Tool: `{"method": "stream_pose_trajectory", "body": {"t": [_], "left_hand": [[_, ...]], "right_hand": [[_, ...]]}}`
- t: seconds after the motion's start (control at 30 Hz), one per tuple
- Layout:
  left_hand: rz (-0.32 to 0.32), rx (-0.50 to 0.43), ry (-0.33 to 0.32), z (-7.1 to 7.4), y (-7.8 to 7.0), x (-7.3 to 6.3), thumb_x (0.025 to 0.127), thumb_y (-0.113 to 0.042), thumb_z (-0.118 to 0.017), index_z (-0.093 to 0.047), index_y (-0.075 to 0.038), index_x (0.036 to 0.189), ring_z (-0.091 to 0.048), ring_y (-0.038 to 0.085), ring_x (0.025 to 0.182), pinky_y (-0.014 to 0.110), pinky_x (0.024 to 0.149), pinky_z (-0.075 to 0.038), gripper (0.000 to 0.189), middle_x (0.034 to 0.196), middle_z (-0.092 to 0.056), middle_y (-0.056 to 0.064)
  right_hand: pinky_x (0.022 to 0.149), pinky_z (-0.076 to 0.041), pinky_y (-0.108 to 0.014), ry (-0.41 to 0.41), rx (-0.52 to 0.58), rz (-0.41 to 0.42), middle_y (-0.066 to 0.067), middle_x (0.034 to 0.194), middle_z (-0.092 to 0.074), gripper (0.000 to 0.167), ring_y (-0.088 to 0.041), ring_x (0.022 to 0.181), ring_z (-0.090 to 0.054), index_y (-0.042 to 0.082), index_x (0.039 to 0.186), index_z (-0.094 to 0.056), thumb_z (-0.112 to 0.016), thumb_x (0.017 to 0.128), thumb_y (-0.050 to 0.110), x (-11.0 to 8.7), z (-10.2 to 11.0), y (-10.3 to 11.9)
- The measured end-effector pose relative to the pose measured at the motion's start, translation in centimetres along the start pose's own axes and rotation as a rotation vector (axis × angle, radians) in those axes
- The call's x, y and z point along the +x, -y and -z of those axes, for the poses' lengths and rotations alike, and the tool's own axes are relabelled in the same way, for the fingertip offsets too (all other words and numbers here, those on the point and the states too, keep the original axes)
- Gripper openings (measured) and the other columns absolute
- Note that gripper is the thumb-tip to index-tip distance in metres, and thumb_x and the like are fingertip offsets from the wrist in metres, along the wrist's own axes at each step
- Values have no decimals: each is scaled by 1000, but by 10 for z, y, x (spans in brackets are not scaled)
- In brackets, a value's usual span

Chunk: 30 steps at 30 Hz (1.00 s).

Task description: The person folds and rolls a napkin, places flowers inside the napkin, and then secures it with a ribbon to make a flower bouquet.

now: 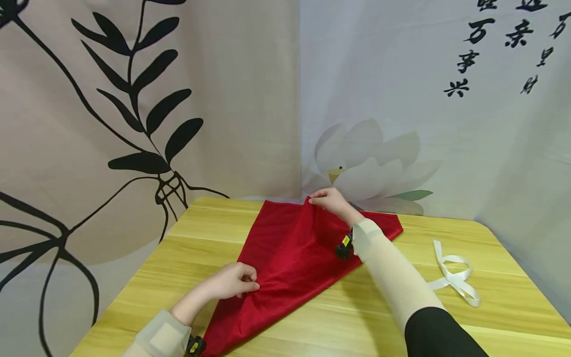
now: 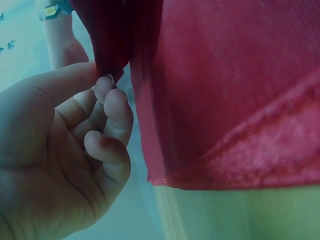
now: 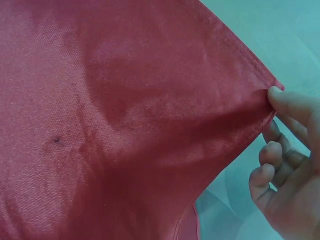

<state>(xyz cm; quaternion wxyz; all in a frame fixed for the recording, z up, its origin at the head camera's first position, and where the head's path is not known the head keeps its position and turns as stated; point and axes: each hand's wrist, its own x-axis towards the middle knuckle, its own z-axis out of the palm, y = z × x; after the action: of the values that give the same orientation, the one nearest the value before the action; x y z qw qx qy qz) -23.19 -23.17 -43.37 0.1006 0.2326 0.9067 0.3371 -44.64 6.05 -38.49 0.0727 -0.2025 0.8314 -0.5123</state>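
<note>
Slanting rightward, cloth (image 1: 294, 253) is pinched by left hand (image 1: 234, 280) and right hand (image 1: 332, 202). The right is set nearer the table's (image 1: 214, 230) far edge.

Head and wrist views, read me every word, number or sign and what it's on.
"万事兴", on the pale backdrop; character above cut off.
"亲", same backdrop; character above cut off.
"万里财", same backdrop.
Yellow wrist labels: too small to read.
Dark backdrop marks, left wrist view: too blurred.
</note>
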Motion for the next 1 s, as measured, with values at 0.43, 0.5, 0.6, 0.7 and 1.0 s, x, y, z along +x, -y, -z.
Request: {"method": "stream_pose_trajectory", "body": {"t": [0.43, 0.5, 0.6, 0.7, 1.0], "left_hand": [[62, 21, -73, 2, -1, -2, 88, -17, -71, -57, -12, 68, -50, 8, 45, 25, 48, -42, 25, 55, -51, -7], [80, 35, -79, 2, 0, -2, 88, -17, -70, -57, -13, 67, -50, 7, 45, 25, 47, -42, 25, 55, -52, -7], [104, 47, -89, 2, 1, -2, 88, -16, -70, -58, -14, 67, -51, 7, 46, 26, 47, -43, 25, 56, -54, -6], [124, 63, -104, 3, 2, -1, 88, -17, -70, -57, -15, 66, -51, 7, 47, 26, 47, -43, 25, 57, -55, -5], [142, 106, -135, 4, 3, -3, 87, -18, -70, -56, -15, 65, -51, 7, 46, 26, 48, -42, 26, 56, -54, -6]], "right_hand": [[88, -47, -46, -67, 46, -3, -8, 100, -67, 27, -35, 97, -57, -2, 110, -70, -68, 91, 17, 11, -12, -5], [86, -47, -45, -70, 48, -6, -7, 98, -67, 27, -36, 97, -57, -2, 110, -70, -69, 91, 17, 12, -14, -5], [84, -47, -43, -72, 65, -16, -6, 96, -67, 28, -33, 94, -57, -2, 110, -69, -69, 91, 18, 15, -17, -5], [81, -48, -39, -76, 81, -15, -7, 94, -67, 27, -27, 88, -58, -2, 109, -70, -69, 91, 18, 17, -19, -4], [63, -49, -29, -86, 111, 7, -11, 81, -70, 19, -21, 73, -63, 1, 101, -72, -68, 90, 15, 21, -25, -1]]}}
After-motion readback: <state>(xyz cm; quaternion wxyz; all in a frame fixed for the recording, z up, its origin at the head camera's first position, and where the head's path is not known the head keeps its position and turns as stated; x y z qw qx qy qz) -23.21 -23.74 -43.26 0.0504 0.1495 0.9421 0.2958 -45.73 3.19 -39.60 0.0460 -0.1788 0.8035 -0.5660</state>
